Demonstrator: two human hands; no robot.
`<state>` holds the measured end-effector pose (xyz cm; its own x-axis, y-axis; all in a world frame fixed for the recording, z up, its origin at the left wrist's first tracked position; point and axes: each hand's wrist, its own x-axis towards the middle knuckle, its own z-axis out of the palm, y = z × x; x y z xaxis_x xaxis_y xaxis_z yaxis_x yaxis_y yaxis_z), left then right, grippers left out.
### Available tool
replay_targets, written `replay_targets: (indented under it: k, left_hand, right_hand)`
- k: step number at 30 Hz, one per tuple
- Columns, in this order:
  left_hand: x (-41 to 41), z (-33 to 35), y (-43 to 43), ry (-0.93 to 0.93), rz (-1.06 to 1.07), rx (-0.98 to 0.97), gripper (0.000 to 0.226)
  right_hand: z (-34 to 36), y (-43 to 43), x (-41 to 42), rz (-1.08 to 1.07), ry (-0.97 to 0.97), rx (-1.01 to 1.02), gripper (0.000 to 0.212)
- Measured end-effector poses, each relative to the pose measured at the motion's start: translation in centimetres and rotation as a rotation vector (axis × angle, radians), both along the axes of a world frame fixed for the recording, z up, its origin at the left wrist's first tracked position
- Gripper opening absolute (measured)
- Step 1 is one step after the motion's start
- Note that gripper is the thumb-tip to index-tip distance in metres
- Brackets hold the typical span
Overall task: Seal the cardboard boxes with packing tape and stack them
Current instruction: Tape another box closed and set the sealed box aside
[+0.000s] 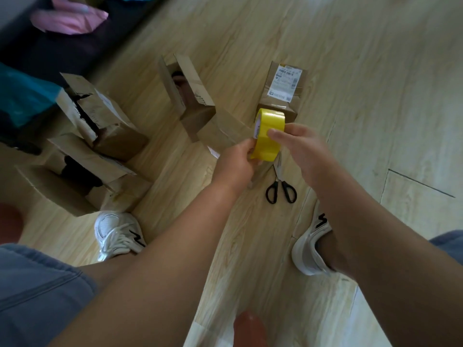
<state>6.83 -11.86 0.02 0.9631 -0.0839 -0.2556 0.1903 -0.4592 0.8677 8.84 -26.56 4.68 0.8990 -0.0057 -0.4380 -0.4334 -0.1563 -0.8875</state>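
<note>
Head view: the tape roll [269, 135], probably light, stiff and slick-faced, sits above the floor [350, 58] near the labelled box [280, 96], with left hand [235, 164] fingers curled on its lower rim and right hand [300, 146] pinching its band; safest hold looks like the rims.

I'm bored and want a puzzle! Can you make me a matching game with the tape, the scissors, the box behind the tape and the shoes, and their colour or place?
Things:
1 tape roll
2 scissors
3 box behind the tape
4 shoes

Clues:
A white, on the feet
B black handles, lying on the floor
C yellow, held by the left hand and right hand
D brown, flaps shut

Pairs: 1-C, 2-B, 3-D, 4-A.
</note>
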Motion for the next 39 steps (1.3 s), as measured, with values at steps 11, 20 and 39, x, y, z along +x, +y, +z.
replay_targets:
  k: [11, 20, 39]
  left_hand:
    - [0.0, -2.3, 2.2, 0.122, -0.114, 0.448, 0.050]
    - [-0.8, -3.5, 2.8, 0.024, 0.104, 0.456, 0.047]
    - [-0.4, -2.6, 4.1, 0.549, 0.638, -0.441, 0.032]
  right_hand:
    - [-7.7, -5.6, 1.3, 0.088, 0.214, -0.747, 0.011]
    - [-13.0, -4.4, 0.0, 0.565, 0.289, -1.117, 0.028]
    - [-6.3, 2.8, 0.2, 0.197, 0.171, -0.378, 0.034]
